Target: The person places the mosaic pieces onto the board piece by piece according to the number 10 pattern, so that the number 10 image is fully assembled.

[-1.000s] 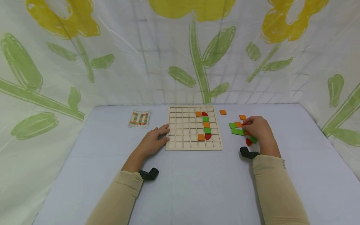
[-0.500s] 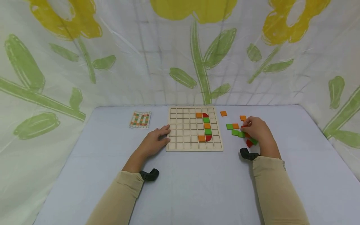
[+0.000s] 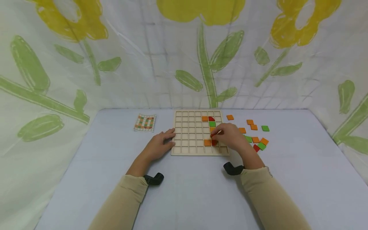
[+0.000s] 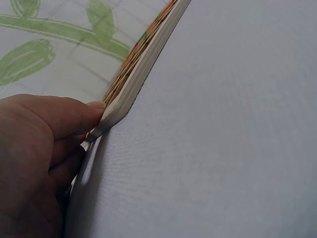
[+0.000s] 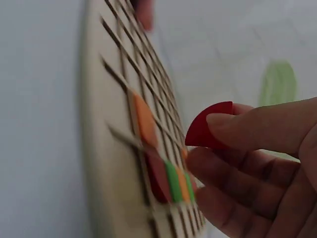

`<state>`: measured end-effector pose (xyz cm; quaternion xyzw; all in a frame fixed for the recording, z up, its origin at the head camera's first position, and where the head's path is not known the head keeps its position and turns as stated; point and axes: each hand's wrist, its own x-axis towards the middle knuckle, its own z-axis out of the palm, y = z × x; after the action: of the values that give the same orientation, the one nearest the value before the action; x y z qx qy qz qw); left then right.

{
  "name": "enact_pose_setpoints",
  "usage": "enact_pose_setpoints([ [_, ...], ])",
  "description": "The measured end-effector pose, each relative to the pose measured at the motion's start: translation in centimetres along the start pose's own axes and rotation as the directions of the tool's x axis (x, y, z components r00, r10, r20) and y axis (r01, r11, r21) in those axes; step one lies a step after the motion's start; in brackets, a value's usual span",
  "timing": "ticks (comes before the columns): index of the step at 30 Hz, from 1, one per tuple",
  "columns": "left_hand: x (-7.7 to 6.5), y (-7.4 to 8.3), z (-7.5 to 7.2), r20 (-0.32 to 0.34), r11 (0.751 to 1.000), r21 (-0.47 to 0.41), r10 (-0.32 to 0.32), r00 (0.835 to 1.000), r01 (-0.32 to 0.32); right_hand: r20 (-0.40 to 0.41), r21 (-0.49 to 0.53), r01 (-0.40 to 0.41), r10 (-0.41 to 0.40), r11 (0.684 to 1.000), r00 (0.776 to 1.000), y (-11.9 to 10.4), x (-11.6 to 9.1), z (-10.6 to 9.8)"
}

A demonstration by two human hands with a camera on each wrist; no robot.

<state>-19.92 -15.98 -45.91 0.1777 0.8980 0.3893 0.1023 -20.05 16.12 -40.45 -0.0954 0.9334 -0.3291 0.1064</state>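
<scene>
- The right hand pinched a red rounded piece between thumb and fingers, its curved edge poking out past the thumb tip; a thin hold like that could have let it twist or slip if the thumb rolled.
- The grid board lay beneath those fingers, and the piece looked apart from it in the right wrist view; lowered at a wrong turn, its corner might have caught on a ridge (which cell it hung over, I could not tell).
- An orange tile and a seated red piece sat close to the pinching fingers, so a trailing fingertip could have knocked either loose.
- The left hand, fingers loosely spread and pinching nothing, touched the board's edge, well left of the pinch; a careless push there could have skidded the board along the bench.
- Loose tiles lay to the right of the pinching fingers, near the wrist, where a dragging sleeve might have scattered them.
</scene>
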Motion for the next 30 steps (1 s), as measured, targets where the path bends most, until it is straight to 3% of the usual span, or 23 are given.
enact_pose_setpoints([
  [3, 0.0, 0.1, 0.1, 0.001, 1.000, 0.002, 0.004, 1.000, -0.004, 0.023, 0.013, 0.055, -0.055, 0.998, 0.998, -1.3, 0.1, 1.8],
  [9, 0.1, 0.3, 0.1, 0.000, 1.000, 0.002, 0.019, 1.000, -0.019, -0.019, -0.023, 0.092, -0.092, 0.996, 0.996, -2.1, -0.1, 3.6],
  [17, 0.2, 0.1, 0.2, -0.004, 1.000, 0.025, 0.011, 1.000, -0.011, -0.071, -0.077, 0.101, -0.106, 0.992, 0.992, -2.6, 0.1, 4.7],
  [25, 0.1, -0.1, 0.1, -0.018, 1.000, 0.019, 0.020, 1.000, -0.019, -0.044, -0.210, 0.219, -0.233, 0.953, 0.971, -2.4, 0.6, 5.3],
  [30, 0.1, -0.2, 0.1, -0.025, 1.000, 0.009, 0.019, 1.000, -0.018, -0.047, -0.250, 0.251, -0.270, 0.935, 0.962, -2.4, 0.6, 5.5],
])
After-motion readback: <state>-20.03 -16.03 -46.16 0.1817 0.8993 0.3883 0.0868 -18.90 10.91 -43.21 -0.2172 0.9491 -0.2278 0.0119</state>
